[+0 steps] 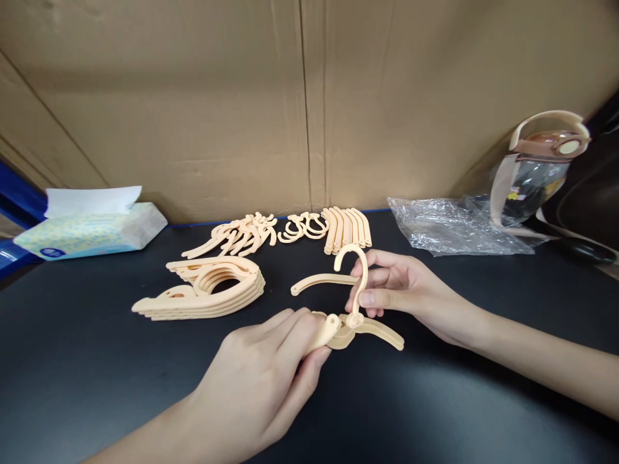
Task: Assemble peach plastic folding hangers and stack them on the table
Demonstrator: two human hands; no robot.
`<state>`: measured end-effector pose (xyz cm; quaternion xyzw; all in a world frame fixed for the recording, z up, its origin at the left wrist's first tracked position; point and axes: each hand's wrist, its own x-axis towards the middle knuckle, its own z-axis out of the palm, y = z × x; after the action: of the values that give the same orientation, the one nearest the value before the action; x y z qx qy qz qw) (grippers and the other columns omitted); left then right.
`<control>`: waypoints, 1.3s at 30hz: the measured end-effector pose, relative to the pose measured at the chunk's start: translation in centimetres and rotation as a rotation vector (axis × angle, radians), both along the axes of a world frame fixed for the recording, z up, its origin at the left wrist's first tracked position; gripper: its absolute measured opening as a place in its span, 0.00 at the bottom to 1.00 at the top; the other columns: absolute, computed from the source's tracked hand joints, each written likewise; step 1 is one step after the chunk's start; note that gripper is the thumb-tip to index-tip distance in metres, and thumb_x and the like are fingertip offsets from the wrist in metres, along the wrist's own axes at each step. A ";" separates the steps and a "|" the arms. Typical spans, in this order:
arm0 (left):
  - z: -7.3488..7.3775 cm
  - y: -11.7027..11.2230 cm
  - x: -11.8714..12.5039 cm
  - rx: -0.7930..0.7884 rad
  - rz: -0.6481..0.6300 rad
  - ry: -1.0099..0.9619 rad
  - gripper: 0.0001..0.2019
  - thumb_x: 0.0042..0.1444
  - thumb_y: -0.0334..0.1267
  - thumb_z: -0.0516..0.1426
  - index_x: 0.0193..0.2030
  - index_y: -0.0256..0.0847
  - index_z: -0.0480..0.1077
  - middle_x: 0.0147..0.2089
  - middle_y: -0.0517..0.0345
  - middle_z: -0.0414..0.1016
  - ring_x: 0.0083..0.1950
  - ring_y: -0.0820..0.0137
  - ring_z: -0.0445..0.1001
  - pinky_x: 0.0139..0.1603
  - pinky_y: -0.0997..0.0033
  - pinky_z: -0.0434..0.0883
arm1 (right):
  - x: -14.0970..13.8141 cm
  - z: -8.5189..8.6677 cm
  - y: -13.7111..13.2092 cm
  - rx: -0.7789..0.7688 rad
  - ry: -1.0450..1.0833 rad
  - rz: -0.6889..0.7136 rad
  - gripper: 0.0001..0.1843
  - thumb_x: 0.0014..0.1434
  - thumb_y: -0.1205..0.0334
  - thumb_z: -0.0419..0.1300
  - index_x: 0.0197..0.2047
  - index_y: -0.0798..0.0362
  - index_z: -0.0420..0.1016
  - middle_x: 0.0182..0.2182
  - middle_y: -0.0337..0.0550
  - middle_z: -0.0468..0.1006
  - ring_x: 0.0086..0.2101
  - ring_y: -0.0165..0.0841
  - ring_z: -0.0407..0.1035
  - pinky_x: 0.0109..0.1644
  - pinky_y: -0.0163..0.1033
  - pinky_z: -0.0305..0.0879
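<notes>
My left hand (271, 367) is closed around one arm of a cream plastic folding hanger (380, 332), whose other arm points out to the right. Between thumb and fingers, my right hand (401, 287) pinches a cream hanger hook (362, 277). The foot of the hook touches the middle of the hanger; whether it is seated there I cannot tell. Just behind the hook, a loose curved hanger arm (319, 281) lies on the table, its right end hidden by my right hand. To the left is a stack of several folded hangers (242, 306).
Along the back of the black table (97, 386) are a pile of hanger parts (246, 235), loose hooks (307, 227) and a row of curved arms (345, 229). A tissue pack (97, 229) sits left; a clear plastic bag (435, 225) and water bottle (539, 174) stand right. Cardboard (217, 116) walls the back.
</notes>
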<state>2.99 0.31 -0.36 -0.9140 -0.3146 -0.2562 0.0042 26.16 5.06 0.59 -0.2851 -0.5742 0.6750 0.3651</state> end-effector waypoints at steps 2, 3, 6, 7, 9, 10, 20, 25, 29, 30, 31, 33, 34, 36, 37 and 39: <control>-0.3 0.1 -0.1 0.013 -0.007 -0.014 0.06 0.70 0.33 0.45 0.44 0.41 0.62 0.31 0.64 0.70 0.27 0.73 0.69 0.27 0.73 0.62 | 0.0 0.0 0.0 0.003 -0.002 -0.001 0.13 0.56 0.63 0.68 0.42 0.53 0.69 0.32 0.41 0.83 0.29 0.25 0.72 0.35 0.32 0.68; -0.3 0.1 -0.1 0.013 -0.005 -0.019 0.06 0.70 0.33 0.45 0.44 0.41 0.62 0.31 0.64 0.70 0.27 0.74 0.69 0.27 0.74 0.62 | 0.0 0.0 -0.1 0.003 -0.004 -0.001 0.13 0.56 0.64 0.68 0.42 0.53 0.69 0.32 0.41 0.83 0.29 0.25 0.72 0.35 0.31 0.68; -0.4 0.2 0.0 -0.001 0.000 -0.032 0.06 0.71 0.34 0.46 0.43 0.42 0.63 0.31 0.66 0.71 0.27 0.76 0.70 0.27 0.75 0.62 | 0.0 -0.1 -0.1 -0.010 -0.015 0.000 0.14 0.56 0.64 0.68 0.43 0.52 0.68 0.32 0.40 0.83 0.29 0.25 0.73 0.35 0.31 0.67; -0.3 0.2 0.0 -0.008 0.000 -0.031 0.06 0.71 0.34 0.46 0.42 0.42 0.63 0.31 0.66 0.71 0.27 0.76 0.70 0.27 0.75 0.62 | 0.0 -0.1 -0.1 -0.013 -0.017 -0.001 0.15 0.56 0.65 0.68 0.43 0.52 0.68 0.32 0.40 0.83 0.29 0.25 0.72 0.35 0.31 0.67; -0.2 0.2 0.1 -0.009 -0.002 -0.025 0.07 0.71 0.34 0.46 0.41 0.43 0.62 0.31 0.66 0.70 0.27 0.76 0.70 0.27 0.75 0.61 | 0.0 -0.1 -0.1 -0.013 -0.017 -0.002 0.15 0.56 0.64 0.68 0.43 0.52 0.67 0.32 0.40 0.83 0.28 0.25 0.72 0.34 0.32 0.67; -0.2 0.2 0.1 -0.010 -0.005 -0.020 0.07 0.70 0.34 0.46 0.40 0.43 0.61 0.30 0.66 0.69 0.26 0.76 0.69 0.26 0.74 0.60 | 0.0 -0.1 -0.1 -0.007 -0.017 -0.005 0.16 0.56 0.63 0.69 0.44 0.52 0.67 0.31 0.40 0.83 0.28 0.26 0.71 0.34 0.33 0.67; 0.5 -0.1 0.0 -0.061 -0.027 0.014 0.07 0.63 0.28 0.46 0.40 0.44 0.59 0.30 0.64 0.69 0.27 0.73 0.67 0.25 0.75 0.61 | 0.2 -0.5 0.0 0.003 -0.044 -0.051 0.17 0.57 0.59 0.69 0.45 0.52 0.67 0.33 0.42 0.83 0.27 0.25 0.69 0.34 0.33 0.65; 0.5 -0.1 0.0 -0.047 -0.035 0.007 0.07 0.63 0.28 0.46 0.41 0.43 0.59 0.30 0.63 0.68 0.28 0.72 0.67 0.26 0.75 0.61 | 0.0 -0.3 -0.1 -0.019 -0.031 -0.057 0.17 0.56 0.60 0.69 0.44 0.52 0.68 0.32 0.41 0.82 0.27 0.26 0.69 0.33 0.34 0.65; 0.4 -0.1 0.0 -0.031 -0.036 0.011 0.07 0.64 0.28 0.47 0.44 0.42 0.61 0.32 0.62 0.69 0.30 0.70 0.66 0.29 0.73 0.63 | 0.1 -0.2 -0.1 -0.036 -0.039 -0.074 0.17 0.55 0.60 0.69 0.44 0.52 0.67 0.32 0.41 0.82 0.26 0.25 0.67 0.33 0.34 0.64; 0.4 0.0 0.0 -0.028 -0.040 0.010 0.07 0.64 0.27 0.47 0.44 0.42 0.62 0.33 0.61 0.69 0.31 0.70 0.66 0.30 0.72 0.63 | 0.1 -0.2 -0.1 -0.035 -0.037 -0.071 0.17 0.55 0.60 0.69 0.44 0.52 0.67 0.32 0.41 0.82 0.26 0.25 0.67 0.33 0.33 0.64; 0.4 0.0 0.0 -0.025 -0.046 0.004 0.07 0.64 0.27 0.47 0.45 0.41 0.62 0.34 0.60 0.70 0.32 0.69 0.65 0.31 0.72 0.63 | 0.1 -0.3 0.0 -0.033 -0.035 -0.066 0.17 0.56 0.60 0.69 0.45 0.52 0.68 0.32 0.41 0.82 0.26 0.25 0.67 0.33 0.33 0.64; 0.4 0.1 0.0 -0.026 -0.061 -0.002 0.08 0.65 0.28 0.46 0.46 0.40 0.63 0.36 0.59 0.71 0.33 0.69 0.64 0.32 0.71 0.64 | 0.1 -0.3 0.0 -0.035 -0.029 -0.058 0.17 0.56 0.60 0.68 0.45 0.52 0.68 0.32 0.41 0.82 0.26 0.25 0.67 0.34 0.33 0.63; 0.4 0.1 0.0 -0.027 -0.066 0.000 0.08 0.65 0.28 0.47 0.46 0.40 0.63 0.36 0.59 0.72 0.33 0.68 0.64 0.32 0.71 0.64 | 0.1 -0.3 0.0 -0.039 -0.026 -0.053 0.17 0.56 0.60 0.68 0.45 0.52 0.67 0.32 0.40 0.82 0.27 0.25 0.66 0.34 0.32 0.63; 0.4 0.2 0.1 -0.016 -0.064 0.019 0.07 0.66 0.28 0.47 0.46 0.40 0.63 0.38 0.58 0.72 0.35 0.68 0.65 0.30 0.71 0.64 | 0.1 -0.3 0.0 -0.052 -0.020 -0.045 0.16 0.56 0.61 0.69 0.43 0.52 0.67 0.32 0.40 0.81 0.26 0.24 0.65 0.34 0.32 0.62; 0.3 0.2 0.1 0.000 -0.059 0.032 0.07 0.66 0.28 0.47 0.46 0.40 0.63 0.38 0.58 0.72 0.36 0.67 0.65 0.29 0.71 0.63 | 0.1 -0.3 0.0 -0.059 -0.020 -0.040 0.16 0.56 0.61 0.69 0.43 0.51 0.66 0.31 0.39 0.81 0.26 0.23 0.64 0.34 0.32 0.62; 0.2 0.2 0.0 0.048 -0.047 0.058 0.08 0.67 0.29 0.46 0.48 0.39 0.64 0.38 0.57 0.73 0.37 0.66 0.66 0.28 0.70 0.64 | 0.1 -0.3 0.0 -0.065 -0.027 -0.032 0.16 0.55 0.60 0.69 0.41 0.51 0.66 0.31 0.38 0.80 0.25 0.23 0.63 0.34 0.32 0.61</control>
<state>3.03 0.53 -0.12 -0.9278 -0.2867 -0.2371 0.0292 26.29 5.08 0.31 -0.3148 -0.5524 0.6834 0.3587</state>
